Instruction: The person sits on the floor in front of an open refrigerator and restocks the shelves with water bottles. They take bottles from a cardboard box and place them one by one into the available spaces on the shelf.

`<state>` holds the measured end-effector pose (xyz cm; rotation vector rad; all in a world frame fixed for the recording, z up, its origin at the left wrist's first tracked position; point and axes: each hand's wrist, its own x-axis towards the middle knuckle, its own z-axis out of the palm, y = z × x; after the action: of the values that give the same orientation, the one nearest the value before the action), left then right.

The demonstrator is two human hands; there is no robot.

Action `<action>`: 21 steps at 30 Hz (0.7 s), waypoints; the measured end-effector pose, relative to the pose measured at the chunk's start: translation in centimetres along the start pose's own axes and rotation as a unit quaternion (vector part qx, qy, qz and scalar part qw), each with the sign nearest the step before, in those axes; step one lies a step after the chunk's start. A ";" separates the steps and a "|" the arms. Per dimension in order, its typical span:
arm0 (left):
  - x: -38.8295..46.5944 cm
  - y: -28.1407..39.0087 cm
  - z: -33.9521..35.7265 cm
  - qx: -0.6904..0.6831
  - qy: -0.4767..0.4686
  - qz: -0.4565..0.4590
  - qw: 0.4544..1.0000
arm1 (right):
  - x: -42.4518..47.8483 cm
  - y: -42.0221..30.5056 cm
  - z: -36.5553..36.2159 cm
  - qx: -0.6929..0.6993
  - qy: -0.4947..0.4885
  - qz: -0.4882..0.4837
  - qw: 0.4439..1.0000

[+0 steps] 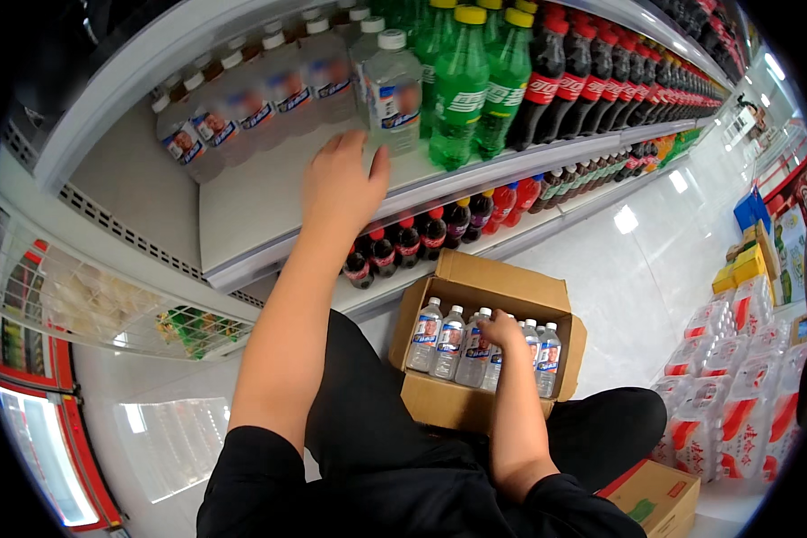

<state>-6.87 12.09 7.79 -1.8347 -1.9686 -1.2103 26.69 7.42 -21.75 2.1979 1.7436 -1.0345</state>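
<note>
My left hand [346, 178] reaches over the upper shelf [242, 215] with thumb and fingers apart, nothing in it. Just beyond its fingers stands a clear plastic bottle with a white cap [393, 94]; more of the same bottles [286, 87] stand behind and to the left. Below, my right hand [502, 329] is over an open cardboard box [504, 272] on the floor, with its fingers at the cap of a labelled clear bottle [476, 350]. Whether those fingers grip the cap is hard to tell. Several like bottles stand upright in the box.
Green soda bottles [458, 87] and dark cola bottles [545, 81] line the shelf to the right. Small bottles [407, 239] fill the lower shelf. A wire basket [94, 302] hangs at left. Wrapped bottle packs [726, 397] and a closed carton [652, 494] stand at right.
</note>
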 end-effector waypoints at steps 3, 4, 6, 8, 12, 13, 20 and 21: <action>-2.2 1.8 -1.2 -0.105 -0.037 -0.037 0.993 | -3.0 -2.7 0.3 -0.112 -0.013 0.071 0.991; -2.5 2.1 -0.9 -0.102 -0.028 -0.002 0.994 | -3.2 -3.3 0.0 -0.078 -0.021 0.097 0.992; -3.0 2.5 0.1 -0.094 -0.009 0.070 0.993 | -3.5 -3.5 0.1 -0.078 -0.023 0.096 0.992; -4.0 3.3 0.7 -0.113 -0.062 0.075 0.989 | -2.5 -2.8 0.6 -0.068 -0.039 0.082 0.994; -5.2 2.9 1.6 -0.117 -0.116 0.112 0.980 | -3.3 -4.3 1.8 -0.061 -0.030 0.096 0.993; -5.3 2.9 1.6 -0.113 -0.125 0.119 0.978 | -4.0 -4.9 2.2 -0.073 0.000 0.097 0.993; -6.0 3.5 1.6 -0.118 -0.167 0.089 0.975 | -5.1 -4.0 6.3 -0.121 0.259 -0.041 0.957; -6.2 3.3 1.8 -0.130 -0.158 0.097 0.974 | -5.1 -4.2 6.6 -0.135 0.258 -0.074 0.954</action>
<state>-1.86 8.35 4.13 -2.4198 -1.7847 -1.2269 19.73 1.26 -22.40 2.3157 2.1256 -0.2133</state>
